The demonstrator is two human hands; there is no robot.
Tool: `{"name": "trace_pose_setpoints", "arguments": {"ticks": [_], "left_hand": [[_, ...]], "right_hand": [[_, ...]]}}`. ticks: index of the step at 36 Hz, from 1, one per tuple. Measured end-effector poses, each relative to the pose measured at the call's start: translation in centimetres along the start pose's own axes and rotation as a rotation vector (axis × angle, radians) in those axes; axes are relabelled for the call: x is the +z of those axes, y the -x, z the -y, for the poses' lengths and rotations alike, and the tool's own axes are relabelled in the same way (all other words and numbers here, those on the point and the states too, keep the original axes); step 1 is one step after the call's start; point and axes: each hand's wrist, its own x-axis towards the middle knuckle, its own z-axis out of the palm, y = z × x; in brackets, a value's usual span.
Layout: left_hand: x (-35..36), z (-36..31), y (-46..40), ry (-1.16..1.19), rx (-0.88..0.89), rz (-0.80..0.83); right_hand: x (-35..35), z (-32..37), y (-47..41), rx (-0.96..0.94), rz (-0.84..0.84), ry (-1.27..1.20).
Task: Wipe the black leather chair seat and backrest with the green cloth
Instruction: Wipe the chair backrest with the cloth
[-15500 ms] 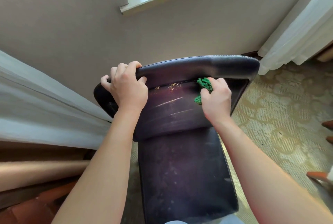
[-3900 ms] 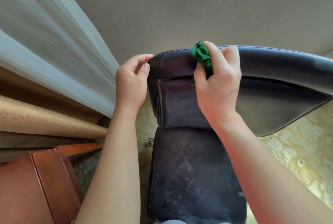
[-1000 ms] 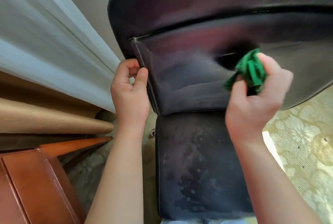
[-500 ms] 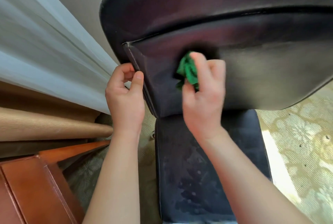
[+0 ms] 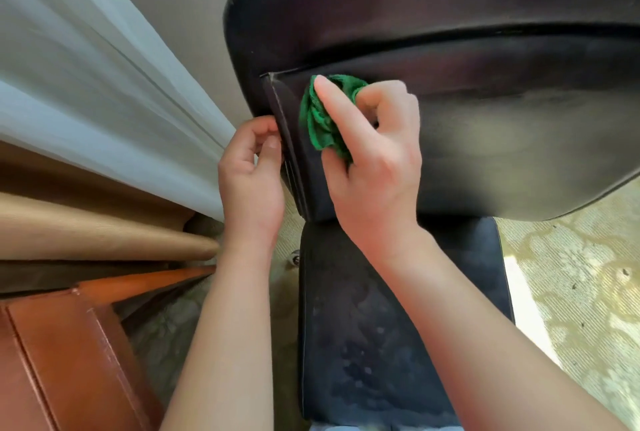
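The right hand grips the bunched green cloth and presses it against the backrest of the black leather chair, now close to the backrest's left edge, further left than half a second ago and right beside the left hand. The left hand still pinches that side edge between thumb and curled fingers, as before. Below both wrists lies the seat, dull and spotted, with the white curtain left of the left hand.
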Motion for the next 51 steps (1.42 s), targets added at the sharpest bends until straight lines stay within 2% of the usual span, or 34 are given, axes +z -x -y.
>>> {"name": "trace_pose_setpoints", "arguments": {"ticks": [6,14,20,25,29,34,39,43,47,51], "left_hand": [[-0.1,-0.1,-0.3,0.058,-0.032,-0.017],[0.3,-0.1,-0.3,0.073,-0.019,-0.005],[1.1,0.0,0.5,0.017,-0.008,-0.026],[2.1,-0.1,1.6,-0.107,0.067,-0.078],[3.1,0.7,2.1,-0.171,0.103,-0.157],[5.0,2.7,3.7,-0.136,0.001,-0.231],[5.9,4.2,4.0,-0.130,-0.055,-0.245],[5.9,4.4,4.0,-0.136,-0.034,-0.239],[6.0,4.7,3.7,-0.171,-0.033,-0.231],[5.6,4.7,3.2,-0.184,-0.041,-0.225]], "right_hand": [[2.5,0.3,1.3,0.034,0.151,0.130],[4.4,-2.7,5.1,0.109,0.288,0.107],[4.7,-5.0,7.5,0.152,0.373,0.077],[3.2,-7.1,10.3,0.241,0.457,0.042],[0.2,-8.9,10.2,0.297,0.304,-0.010],[-3.1,-11.2,9.7,0.403,0.007,-0.096],[-5.6,-13.8,9.7,0.535,-0.246,-0.065],[-6.7,-15.5,8.8,0.587,-0.447,-0.072],[-6.1,-16.5,7.5,0.602,-0.495,-0.077],[-4.7,-16.3,7.1,0.555,-0.422,-0.071]]}}
